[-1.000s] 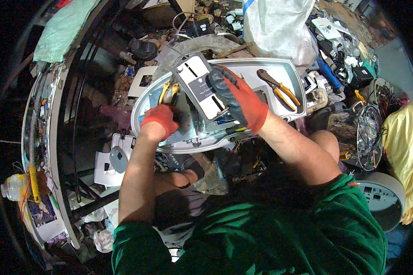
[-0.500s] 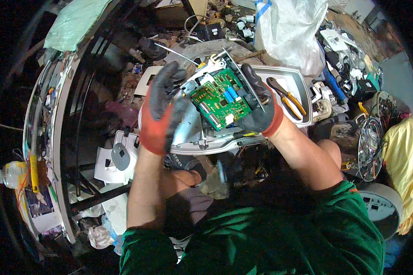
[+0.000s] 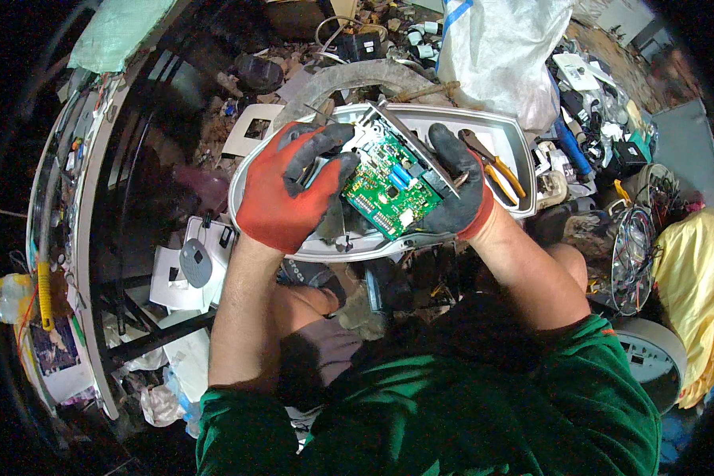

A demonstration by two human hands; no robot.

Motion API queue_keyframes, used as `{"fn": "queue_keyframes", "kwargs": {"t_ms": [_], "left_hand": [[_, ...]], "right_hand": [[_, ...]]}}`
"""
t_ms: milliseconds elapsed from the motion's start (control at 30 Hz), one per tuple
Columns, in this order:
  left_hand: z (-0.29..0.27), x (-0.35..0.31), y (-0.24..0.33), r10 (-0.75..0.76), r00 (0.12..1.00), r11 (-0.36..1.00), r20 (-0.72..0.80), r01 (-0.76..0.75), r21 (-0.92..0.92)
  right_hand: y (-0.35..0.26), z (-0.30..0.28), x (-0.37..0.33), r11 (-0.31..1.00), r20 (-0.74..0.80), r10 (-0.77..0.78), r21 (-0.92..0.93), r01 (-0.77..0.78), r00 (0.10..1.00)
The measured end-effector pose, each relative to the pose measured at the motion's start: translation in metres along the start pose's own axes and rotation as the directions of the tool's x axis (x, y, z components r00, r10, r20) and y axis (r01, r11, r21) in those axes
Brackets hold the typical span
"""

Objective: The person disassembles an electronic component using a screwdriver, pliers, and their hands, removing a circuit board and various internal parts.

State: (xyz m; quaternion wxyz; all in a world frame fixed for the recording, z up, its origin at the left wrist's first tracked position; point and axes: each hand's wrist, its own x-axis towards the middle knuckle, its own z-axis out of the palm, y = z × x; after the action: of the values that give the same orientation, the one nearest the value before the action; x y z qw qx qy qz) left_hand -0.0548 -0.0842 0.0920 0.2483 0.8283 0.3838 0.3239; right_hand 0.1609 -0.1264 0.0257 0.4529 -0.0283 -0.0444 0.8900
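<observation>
A green circuit board (image 3: 393, 178) with blue capacitors, white connectors and a metal plate (image 3: 416, 147) along its right side is held tilted above a light grey tray-like housing (image 3: 337, 254). My right hand (image 3: 462, 186), in a black and red glove, grips the assembly from the right, thumb beside the plate and the other fingers partly hidden under the board. My left hand (image 3: 293, 182), gloved alike, has its thumb and fingers bent together at the board's upper left edge. What they pinch is hidden. A thin rod (image 3: 319, 113) sticks out above the left fingers.
Yellow-handled pliers (image 3: 500, 170) lie in the right part of the housing. A white sack (image 3: 492, 59) stands behind it. Heaped electronic scrap (image 3: 587, 103) and bundled wires (image 3: 635, 246) fill the right side. A dark metal frame (image 3: 139, 190) runs along the left.
My left hand has come in from beside the board, its fingers closing at the upper left edge. The rod and white parts there have shifted. The right hand keeps its hold.
</observation>
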Motion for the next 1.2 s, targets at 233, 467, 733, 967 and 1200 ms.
{"fn": "queue_keyframes", "kwargs": {"t_ms": [233, 467, 733, 967, 1200], "left_hand": [[0.013, -0.004, 0.013, 0.121, 0.990, 0.920, -0.068, -0.086, 0.383], [0.018, -0.007, 0.012, 0.032, 0.996, 0.922, -0.084, 0.003, 0.388], [0.008, -0.004, 0.007, -0.131, 0.986, 0.953, 0.107, 0.155, -0.262], [0.014, 0.000, 0.004, -0.309, 0.950, 0.891, -0.049, 0.272, -0.363], [0.001, 0.007, -0.022, -0.520, 0.839, 0.406, -0.161, 0.077, -0.910]], "right_hand": [[-0.003, -0.018, -0.010, 0.955, -0.167, -0.172, -0.268, 0.124, 0.971], [-0.004, -0.036, -0.005, 0.920, 0.040, -0.228, -0.320, 0.228, 0.973], [-0.007, -0.022, -0.013, 0.992, 0.176, -0.128, 0.041, 0.122, 0.976], [-0.015, -0.006, -0.007, -0.037, 0.234, -0.530, -0.967, 0.254, 0.815], [-0.028, 0.027, -0.016, 0.496, 0.026, -0.573, -0.785, 0.372, 0.819]]}}
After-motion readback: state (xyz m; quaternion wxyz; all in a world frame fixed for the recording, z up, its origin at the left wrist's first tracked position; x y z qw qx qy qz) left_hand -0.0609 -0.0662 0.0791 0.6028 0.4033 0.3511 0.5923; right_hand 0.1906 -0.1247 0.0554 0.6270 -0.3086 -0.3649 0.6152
